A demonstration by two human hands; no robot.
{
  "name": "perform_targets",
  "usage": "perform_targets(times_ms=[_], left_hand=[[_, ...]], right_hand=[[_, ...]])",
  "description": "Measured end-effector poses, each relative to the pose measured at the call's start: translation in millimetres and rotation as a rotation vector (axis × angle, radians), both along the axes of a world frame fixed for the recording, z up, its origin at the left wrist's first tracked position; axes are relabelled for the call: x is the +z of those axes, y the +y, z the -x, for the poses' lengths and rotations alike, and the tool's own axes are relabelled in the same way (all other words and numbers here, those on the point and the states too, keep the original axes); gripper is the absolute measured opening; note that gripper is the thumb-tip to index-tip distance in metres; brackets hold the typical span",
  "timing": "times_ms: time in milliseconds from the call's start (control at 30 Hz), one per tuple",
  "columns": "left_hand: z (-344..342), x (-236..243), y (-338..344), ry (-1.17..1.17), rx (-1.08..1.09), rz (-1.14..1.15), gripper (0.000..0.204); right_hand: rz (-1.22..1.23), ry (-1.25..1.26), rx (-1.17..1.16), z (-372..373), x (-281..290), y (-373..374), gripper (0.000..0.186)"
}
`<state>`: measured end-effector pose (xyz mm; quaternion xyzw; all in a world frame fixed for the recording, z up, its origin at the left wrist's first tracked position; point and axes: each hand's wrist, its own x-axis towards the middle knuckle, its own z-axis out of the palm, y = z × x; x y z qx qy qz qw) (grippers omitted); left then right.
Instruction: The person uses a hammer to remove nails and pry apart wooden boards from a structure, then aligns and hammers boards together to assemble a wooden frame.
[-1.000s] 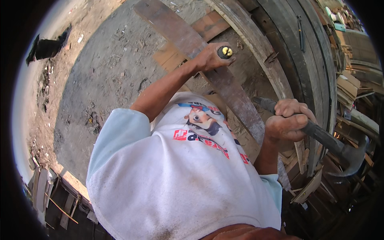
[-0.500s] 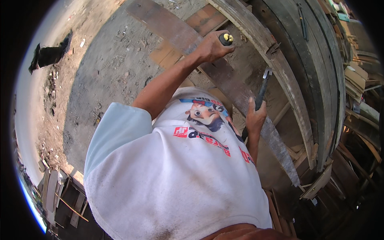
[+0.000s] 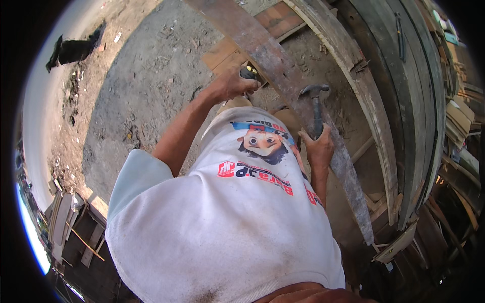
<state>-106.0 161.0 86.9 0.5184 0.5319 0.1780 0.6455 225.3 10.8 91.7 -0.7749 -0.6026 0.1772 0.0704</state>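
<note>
My left hand is closed round a dark tool with a yellow end, whose lower part is hard to make out. My right hand grips a claw hammer by its dark handle, head upward. Under the hammer runs a long, worn reddish-brown plank, slanting from the top to the lower right. Smaller brown boards lie beneath it on the dirt, just above my left hand. My white printed shirt and my legs fill much of the lower middle, partly hiding what lies below.
Long weathered beams curve along the right, with a dark slim tool on them. Piles of scrap wood stand beyond, more at lower left. A dark object lies on the dirt at upper left.
My left hand has come down and leftward off the plank toward my body. The hammer has swung round from pointing right to head-up over the plank, with my right hand moving slightly left.
</note>
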Motion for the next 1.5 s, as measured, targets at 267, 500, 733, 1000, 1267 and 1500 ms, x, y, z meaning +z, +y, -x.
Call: perform_targets(times_ms=[267, 500, 733, 1000, 1267, 1500], left_hand=[[-53.2, -34.6, -18.3, -0.204, 0.161, 0.19, 0.045], [-62.9, 4.7, -18.4, -0.233, 0.191, 0.173, 0.045], [-96.2, 11.1, -22.1, -0.178, 0.075, -0.234, 0.089], [-115.6, -10.3, -11.8, -0.175, 0.041, -0.366, 0.09], [-70.4, -13.5, 10.5, -0.305, 0.193, 0.201, 0.052], [-77.5, -82.2, 17.1, -0.667, 0.348, 0.357, 0.088]], right_hand=[[-0.066, -0.136, 0.136, 3.1, 12.8, 18.8, 0.095], [0.195, 0.244, 0.16, -30.6, 53.5, 66.7, 0.081], [0.523, 0.321, 0.221, -91.2, 60.4, 130.5, 0.062], [0.641, 0.236, 0.248, -97.0, 75.4, 169.3, 0.064], [0.418, 0.111, 0.21, -101.1, 74.8, 154.5, 0.059], [-0.008, 0.116, -0.009, -124.3, 104.5, 143.8, 0.042]])
